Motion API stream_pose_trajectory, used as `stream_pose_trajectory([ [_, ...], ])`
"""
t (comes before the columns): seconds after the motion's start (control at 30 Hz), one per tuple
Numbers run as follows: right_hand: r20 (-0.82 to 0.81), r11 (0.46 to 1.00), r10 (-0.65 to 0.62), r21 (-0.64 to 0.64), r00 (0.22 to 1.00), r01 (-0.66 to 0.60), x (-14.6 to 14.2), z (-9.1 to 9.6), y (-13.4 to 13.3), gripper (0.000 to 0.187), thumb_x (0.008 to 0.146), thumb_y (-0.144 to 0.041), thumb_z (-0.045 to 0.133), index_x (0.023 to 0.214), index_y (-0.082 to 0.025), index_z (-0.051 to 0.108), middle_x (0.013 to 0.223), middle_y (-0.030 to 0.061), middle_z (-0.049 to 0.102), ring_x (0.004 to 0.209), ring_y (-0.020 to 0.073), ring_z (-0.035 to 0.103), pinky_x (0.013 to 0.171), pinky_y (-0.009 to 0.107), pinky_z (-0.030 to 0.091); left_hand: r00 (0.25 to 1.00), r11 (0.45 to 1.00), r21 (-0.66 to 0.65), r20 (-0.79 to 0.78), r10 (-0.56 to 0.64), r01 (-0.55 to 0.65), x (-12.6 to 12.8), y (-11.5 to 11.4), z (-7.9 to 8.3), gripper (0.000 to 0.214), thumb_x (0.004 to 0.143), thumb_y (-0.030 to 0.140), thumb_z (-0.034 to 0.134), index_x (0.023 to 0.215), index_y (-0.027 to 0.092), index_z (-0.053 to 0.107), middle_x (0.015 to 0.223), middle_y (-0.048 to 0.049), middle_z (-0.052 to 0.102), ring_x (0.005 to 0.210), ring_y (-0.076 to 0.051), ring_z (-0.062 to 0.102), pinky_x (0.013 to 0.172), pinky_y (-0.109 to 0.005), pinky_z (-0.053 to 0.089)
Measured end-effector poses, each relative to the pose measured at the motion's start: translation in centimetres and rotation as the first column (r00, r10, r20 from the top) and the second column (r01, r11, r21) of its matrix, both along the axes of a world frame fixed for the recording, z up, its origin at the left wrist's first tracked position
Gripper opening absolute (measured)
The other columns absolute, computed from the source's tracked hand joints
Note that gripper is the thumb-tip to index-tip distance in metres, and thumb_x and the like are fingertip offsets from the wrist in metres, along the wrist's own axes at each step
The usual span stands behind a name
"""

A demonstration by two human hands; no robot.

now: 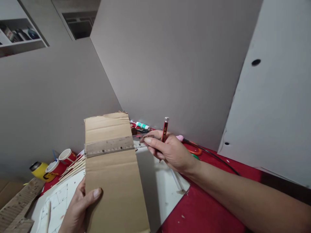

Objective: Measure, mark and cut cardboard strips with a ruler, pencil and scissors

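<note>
My left hand [81,202] grips the left edge of a tall piece of brown cardboard [114,187], its thumb pressed on the front face. Across the upper part of the cardboard lies a clear plastic ruler [109,147], roughly level from edge to edge. The ruler's right end is pinched between the thumb and fingers of my right hand [167,147]. A red and black pencil [165,129] is also tucked in that hand, its silver end pointing up. The fingers behind the cardboard are hidden.
On the red tabletop [209,200] lies a white board [167,191]. Two red cups [67,156], a yellow bottle [41,171] and thin wooden sticks [73,169] stand or lie left. A glue tube [143,125], orange-handled scissors [196,151] and a black cable [216,154] lie near the wall.
</note>
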State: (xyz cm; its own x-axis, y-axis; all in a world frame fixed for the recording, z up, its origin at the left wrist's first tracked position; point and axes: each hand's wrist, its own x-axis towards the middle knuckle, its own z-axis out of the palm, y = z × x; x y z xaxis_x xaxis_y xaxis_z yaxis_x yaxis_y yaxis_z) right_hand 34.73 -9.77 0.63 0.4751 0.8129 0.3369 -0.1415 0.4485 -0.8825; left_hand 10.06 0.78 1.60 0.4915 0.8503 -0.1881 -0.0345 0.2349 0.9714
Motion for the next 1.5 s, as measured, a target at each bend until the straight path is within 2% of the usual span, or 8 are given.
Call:
stream_pose_trajectory([
  [0.27,0.056,0.998,-0.048,-0.032,0.997,0.050,-0.2,0.0,-0.4,0.024,0.083,-0.039,0.066,0.075,-0.016,0.067,0.054,-0.0034,0.052,0.044,0.0055,0.035,0.037,0.019,0.018,0.998,0.999,-0.006,0.052,-0.037,0.038,-0.1,0.4,-0.4,0.096,0.049,0.030,0.090,0.138,0.021,0.054,0.108,-0.0142,0.076,0.094,-0.042,0.072,0.078,-0.046,0.060],
  [0.47,0.127,0.990,-0.112,-0.066,0.986,0.121,-0.4,0.2,-0.8,0.026,0.085,-0.038,0.063,0.071,-0.016,0.066,0.055,-0.0008,0.054,0.046,0.0078,0.038,0.039,0.021,0.022,0.990,0.996,-0.005,0.110,-0.093,0.094,-0.1,0.7,-0.7,0.093,0.053,0.029,0.089,0.139,0.022,0.053,0.108,-0.0126,0.077,0.096,-0.040,0.072,0.084,-0.047,0.058],
  [0.7,0.182,0.984,-0.152,-0.064,0.971,0.166,-0.5,0.4,-1.1,0.028,0.086,-0.034,0.060,0.064,-0.018,0.065,0.052,-0.0006,0.050,0.051,0.0106,0.041,0.042,0.023,0.028,0.989,0.993,-0.014,0.086,-0.119,0.121,-0.4,1.2,-1.0,0.085,0.055,0.029,0.089,0.133,0.020,0.058,0.107,-0.0124,0.077,0.096,-0.039,0.073,0.087,-0.045,0.058],
  [0.93,0.237,0.982,-0.166,-0.054,0.957,0.183,-0.3,0.2,-1.0,0.038,0.088,-0.035,0.058,0.053,-0.019,0.057,0.056,0.0017,0.053,0.051,0.0098,0.041,0.041,0.022,0.026,0.985,0.990,-0.010,0.103,-0.137,0.139,-0.3,1.2,-1.0,0.091,0.055,0.030,0.089,0.138,0.021,0.053,0.109,-0.0126,0.076,0.097,-0.039,0.072,0.086,-0.045,0.057],
  [1.1,0.218,0.986,-0.137,-0.068,0.966,0.155,-0.2,-0.2,-0.9,0.038,0.088,-0.039,0.060,0.056,-0.018,0.057,0.056,0.0013,0.053,0.051,0.0098,0.042,0.040,0.021,0.026,0.982,0.988,0.009,0.109,-0.151,0.151,-0.3,1.1,-1.0,0.091,0.057,0.031,0.088,0.140,0.021,0.051,0.111,-0.0137,0.075,0.098,-0.039,0.072,0.085,-0.045,0.057],
  [1.23,0.147,0.987,-0.124,-0.087,0.981,0.138,0.0,-0.9,-0.7,0.035,0.086,-0.047,0.067,0.067,-0.018,0.063,0.053,-0.0027,0.046,0.045,0.0077,0.034,0.038,0.021,0.023,0.974,0.979,0.029,0.102,-0.202,0.200,-0.3,1.2,-1.1,0.079,0.058,0.032,0.088,0.130,0.017,0.060,0.111,-0.0150,0.075,0.101,-0.039,0.070,0.086,-0.045,0.056],
  [1.4,0.038,0.980,-0.140,-0.140,0.989,0.144,0.4,-1.9,-0.6,0.035,0.074,-0.052,0.079,0.075,-0.019,0.067,0.054,-0.0022,0.050,0.041,0.0071,0.032,0.035,0.020,0.019,0.943,0.960,0.061,0.183,-0.280,0.273,-0.4,1.2,-1.4,0.063,0.062,0.033,0.086,0.119,0.017,0.066,0.113,-0.0147,0.074,0.104,-0.038,0.069,0.085,-0.044,0.056],
  [1.5,0.008,0.970,-0.173,-0.170,0.985,0.171,0.3,-2.1,-0.5,0.036,0.067,-0.053,0.083,0.075,-0.020,0.070,0.054,-0.0001,0.052,0.042,0.0101,0.036,0.034,0.022,0.024,0.908,0.935,0.111,0.225,-0.354,0.337,-0.5,1.2,-1.3,0.061,0.066,0.033,0.085,0.122,0.017,0.066,0.116,-0.0142,0.073,0.106,-0.037,0.068,0.086,-0.044,0.056],
])
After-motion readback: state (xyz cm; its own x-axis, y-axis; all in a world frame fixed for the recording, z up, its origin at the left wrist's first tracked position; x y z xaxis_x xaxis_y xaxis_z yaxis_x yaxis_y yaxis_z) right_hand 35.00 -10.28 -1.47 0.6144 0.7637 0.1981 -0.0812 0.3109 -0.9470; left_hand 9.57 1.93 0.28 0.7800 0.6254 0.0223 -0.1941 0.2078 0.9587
